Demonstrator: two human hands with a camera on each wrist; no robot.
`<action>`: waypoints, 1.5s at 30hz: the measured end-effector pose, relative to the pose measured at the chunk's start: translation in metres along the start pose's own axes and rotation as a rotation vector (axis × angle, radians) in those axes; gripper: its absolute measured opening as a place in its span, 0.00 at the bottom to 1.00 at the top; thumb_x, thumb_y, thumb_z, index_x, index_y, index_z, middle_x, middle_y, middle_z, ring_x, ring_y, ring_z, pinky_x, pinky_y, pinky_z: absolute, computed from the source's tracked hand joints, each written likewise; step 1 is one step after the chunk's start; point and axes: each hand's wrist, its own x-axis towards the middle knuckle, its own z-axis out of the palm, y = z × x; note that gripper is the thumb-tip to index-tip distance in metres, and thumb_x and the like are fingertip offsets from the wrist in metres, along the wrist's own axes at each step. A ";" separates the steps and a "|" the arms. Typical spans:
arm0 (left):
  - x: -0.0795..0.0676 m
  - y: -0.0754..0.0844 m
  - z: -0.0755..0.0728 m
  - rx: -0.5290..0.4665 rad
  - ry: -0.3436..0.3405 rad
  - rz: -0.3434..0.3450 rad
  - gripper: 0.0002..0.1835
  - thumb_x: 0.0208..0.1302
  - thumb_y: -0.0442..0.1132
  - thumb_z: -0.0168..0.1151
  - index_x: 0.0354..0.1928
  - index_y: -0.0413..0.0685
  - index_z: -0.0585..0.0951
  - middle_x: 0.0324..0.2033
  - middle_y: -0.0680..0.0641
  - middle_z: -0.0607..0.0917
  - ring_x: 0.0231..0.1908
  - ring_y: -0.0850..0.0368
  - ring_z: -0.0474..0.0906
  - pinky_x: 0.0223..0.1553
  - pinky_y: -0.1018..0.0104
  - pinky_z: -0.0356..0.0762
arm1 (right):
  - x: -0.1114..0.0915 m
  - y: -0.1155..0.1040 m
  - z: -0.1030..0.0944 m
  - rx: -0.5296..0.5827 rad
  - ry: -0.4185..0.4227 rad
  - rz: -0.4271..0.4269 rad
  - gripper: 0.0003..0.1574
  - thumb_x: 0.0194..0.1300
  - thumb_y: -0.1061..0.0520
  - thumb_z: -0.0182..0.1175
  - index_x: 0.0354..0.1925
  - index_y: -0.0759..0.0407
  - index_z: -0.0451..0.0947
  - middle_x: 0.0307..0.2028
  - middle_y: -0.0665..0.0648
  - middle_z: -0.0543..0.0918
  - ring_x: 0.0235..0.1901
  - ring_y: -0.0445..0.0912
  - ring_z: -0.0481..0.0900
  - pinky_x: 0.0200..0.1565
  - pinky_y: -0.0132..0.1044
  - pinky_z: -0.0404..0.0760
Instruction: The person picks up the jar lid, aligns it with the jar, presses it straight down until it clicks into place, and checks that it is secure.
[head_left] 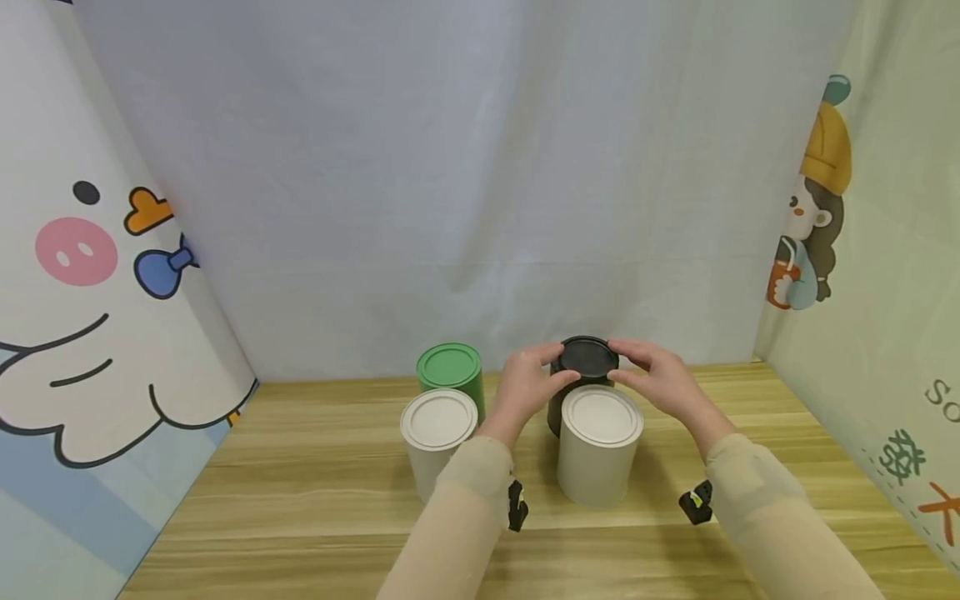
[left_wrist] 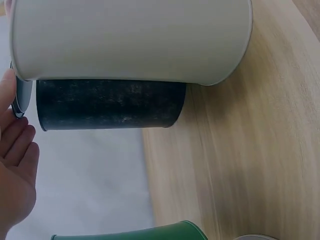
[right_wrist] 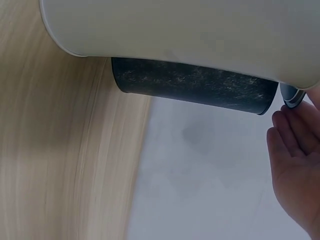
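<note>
My left hand (head_left: 523, 385) and right hand (head_left: 663, 380) hold a round black lid (head_left: 590, 357) from opposite sides, thumbs on the near edge and fingers at the far edge. Under it stands a dark, scuffed can (left_wrist: 110, 104). Both wrist views show a gap between the lid and the can's top rim. Directly in front, a cream-white can (head_left: 597, 467) with its lid on hides much of the dark one. Beside my left wrist is a second cream-white can (head_left: 431, 458), lidded and partly covered by the sleeve.
Behind the left white can stands a green can (head_left: 450, 367) with a green lid. All the cans are on a wood-grain table (head_left: 322, 483). A pale curtain (head_left: 480, 183) rises along the table's back edge, with printed cartoon panels at left and right.
</note>
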 end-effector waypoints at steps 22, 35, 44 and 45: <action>0.005 -0.007 0.014 0.061 -0.008 -0.026 0.27 0.65 0.44 0.68 0.64 0.43 0.78 0.61 0.45 0.79 0.63 0.50 0.73 0.64 0.60 0.70 | 0.006 0.009 0.005 -0.096 -0.036 0.032 0.33 0.68 0.56 0.64 0.66 0.69 0.70 0.65 0.70 0.71 0.65 0.67 0.64 0.63 0.63 0.66; 0.008 -0.006 0.011 -0.009 -0.035 -0.103 0.26 0.66 0.43 0.67 0.64 0.43 0.78 0.61 0.45 0.79 0.63 0.49 0.73 0.63 0.60 0.70 | 0.008 0.008 0.005 -0.121 -0.071 0.036 0.32 0.71 0.55 0.61 0.67 0.69 0.69 0.66 0.71 0.69 0.66 0.68 0.64 0.64 0.63 0.64; 0.009 -0.003 0.009 0.000 -0.072 -0.131 0.26 0.68 0.44 0.66 0.65 0.43 0.77 0.62 0.45 0.78 0.64 0.49 0.72 0.64 0.59 0.70 | 0.010 0.007 0.005 -0.147 -0.076 0.022 0.31 0.71 0.56 0.60 0.67 0.69 0.69 0.66 0.70 0.70 0.65 0.67 0.66 0.64 0.61 0.66; 0.009 -0.003 0.009 0.005 -0.076 -0.130 0.26 0.68 0.44 0.65 0.65 0.43 0.77 0.62 0.46 0.78 0.64 0.49 0.72 0.64 0.59 0.70 | 0.010 0.007 0.005 -0.148 -0.075 0.020 0.31 0.71 0.56 0.60 0.66 0.70 0.69 0.66 0.70 0.70 0.65 0.67 0.66 0.64 0.61 0.66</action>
